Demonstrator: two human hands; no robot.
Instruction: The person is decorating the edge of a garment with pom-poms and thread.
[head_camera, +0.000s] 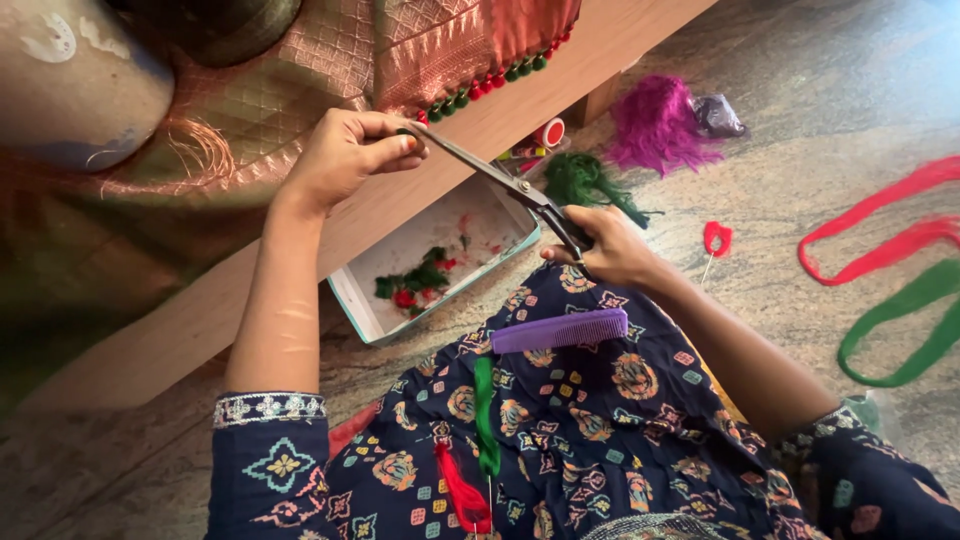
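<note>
Crumpled clear plastic bag beside purple threads.

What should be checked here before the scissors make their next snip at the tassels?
1. Scissors held: ok, the right hand is in the handles.
2. Blades at the trim: ok, tips reach the tassel edge of the fabric, beside the left hand.
3. Left fingers away from the blades: not ok, they pinch right at the tips.
4. Tray below to catch clippings: ok, red and green scraps lie in it.
5. Purple comb within reach: ok, resting on the lap.
6. What is between the blades: cannot tell, fingers hide it.
</note>
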